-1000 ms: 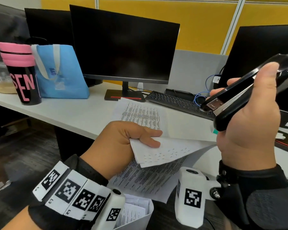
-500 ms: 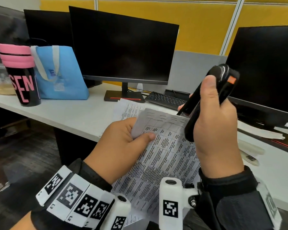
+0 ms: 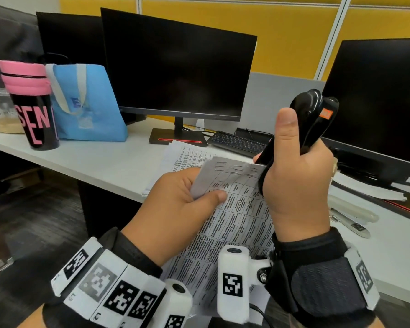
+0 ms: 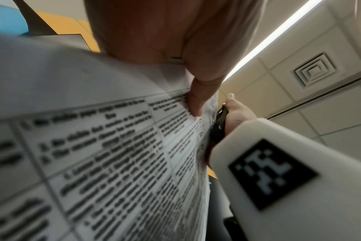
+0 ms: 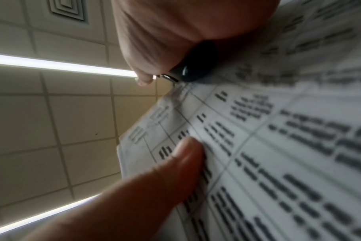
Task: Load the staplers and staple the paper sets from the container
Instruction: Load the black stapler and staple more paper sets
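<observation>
A set of printed sheets with a text table is held up in front of me, tilted. My left hand pinches its upper left corner, thumb on the front. My right hand grips a black stapler nearly upright, thumb along its top arm. The stapler's mouth sits at the sheets' upper right corner. Several staple marks show along the top edge. In the left wrist view the sheets fill the frame, with the stapler beyond them.
More printed sheets lie on the white desk. A pink-lidded black cup and a blue bag stand at the left. Monitors, a keyboard and a white stapler on the right share the desk.
The right hand swung the stapler from a raised sideways hold down onto the sheets' upper right corner. The left hand turned the sheets up to face me.
</observation>
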Tool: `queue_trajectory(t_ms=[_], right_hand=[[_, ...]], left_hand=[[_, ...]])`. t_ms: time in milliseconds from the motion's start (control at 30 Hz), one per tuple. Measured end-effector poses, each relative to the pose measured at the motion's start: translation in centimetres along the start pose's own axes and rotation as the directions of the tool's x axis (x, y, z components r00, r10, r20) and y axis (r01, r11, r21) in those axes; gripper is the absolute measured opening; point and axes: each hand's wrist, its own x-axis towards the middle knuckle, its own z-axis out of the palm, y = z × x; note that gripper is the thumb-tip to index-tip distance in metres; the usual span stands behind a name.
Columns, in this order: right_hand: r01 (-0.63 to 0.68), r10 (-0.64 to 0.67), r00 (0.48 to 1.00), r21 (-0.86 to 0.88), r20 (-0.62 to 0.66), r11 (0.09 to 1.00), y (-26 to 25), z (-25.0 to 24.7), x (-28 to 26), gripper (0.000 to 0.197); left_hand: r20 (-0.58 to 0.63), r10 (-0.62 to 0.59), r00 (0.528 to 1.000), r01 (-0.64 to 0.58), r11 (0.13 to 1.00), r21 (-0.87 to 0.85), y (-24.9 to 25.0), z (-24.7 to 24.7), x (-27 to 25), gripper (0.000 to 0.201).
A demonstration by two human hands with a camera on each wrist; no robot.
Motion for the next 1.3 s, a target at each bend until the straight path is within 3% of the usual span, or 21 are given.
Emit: queue_trajectory(t_ms=[100,200,333,367,433,567,667,800,933,1033,1100,1133,1200,1300], right_hand=[[0.012,-0.012,1.000,0.039,0.001,0.999,-0.1,0.0,0.2,0.045],[0.000,-0.001,0.998,0.011,0.057,1.000,0.5,-0.2,0.5,0.048],[-0.164,0.145,0.978,0.122,0.152,0.979,0.7,-0.5,0.7,0.057],[-0.210,0.184,0.974,0.207,0.135,0.956,0.7,-0.7,0.8,0.051],[-0.274,0.256,0.962,0.351,0.097,0.895,0.5,-1.3,1.3,0.041],[-0.369,0.370,0.926,0.380,0.074,0.848,0.8,-2.3,2.1,0.049],[-0.458,0.462,0.885,0.311,0.067,0.833,1.3,-2.3,2.3,0.059],[-0.553,0.562,0.826,0.263,0.047,0.790,2.1,-2.1,2.7,0.051],[-0.705,0.703,0.704,0.229,0.104,0.672,3.5,-3.1,3.6,0.034],[-0.815,0.801,0.578,0.077,0.155,0.574,6.0,-4.0,3.6,0.029],[-0.842,0.842,0.521,-0.073,0.142,0.534,8.2,-4.2,3.4,0.014],[-0.839,0.851,0.512,-0.147,0.116,0.524,9.4,-4.2,3.3,0.017],[-0.774,0.840,0.541,-0.359,0.051,0.521,11.3,-4.3,3.4,0.032],[-0.529,0.769,0.639,-0.715,0.019,0.457,12.1,-4.0,3.6,0.025]], left_hand=[[0.066,0.009,0.998,-0.005,0.998,-0.056,0.1,0.1,0.1,0.020],[0.202,-0.070,0.977,0.064,0.997,0.037,-0.5,-0.3,0.4,0.026],[0.132,-0.095,0.987,0.087,0.994,0.064,-1.6,-0.9,0.7,0.016],[0.111,-0.120,0.987,0.125,0.991,-0.043,-1.8,-1.0,0.7,0.018],[0.136,-0.236,0.962,0.269,0.905,-0.330,-1.7,-1.2,1.0,0.020],[0.188,-0.270,0.944,0.328,0.811,-0.485,-1.9,-1.7,0.9,0.029],[0.159,-0.255,0.954,0.300,0.837,-0.458,-2.0,-1.8,1.0,0.027],[0.075,-0.250,0.965,0.260,0.891,-0.372,-2.7,-1.9,1.2,0.033],[-0.052,-0.186,0.981,0.176,0.972,-0.154,-3.7,-3.2,0.8,0.023],[-0.164,-0.239,0.957,0.221,0.967,-0.125,-5.5,-4.8,0.8,0.018],[-0.209,-0.253,0.945,0.226,0.963,-0.145,-6.6,-5.5,0.8,0.018],[-0.223,-0.264,0.938,0.229,0.958,-0.173,-7.1,-5.6,0.7,0.017],[-0.235,-0.277,0.932,0.230,0.951,-0.208,-7.8,-5.8,0.6,0.017],[-0.228,-0.266,0.937,0.218,0.952,-0.215,-8.6,-5.9,0.5,0.018]])
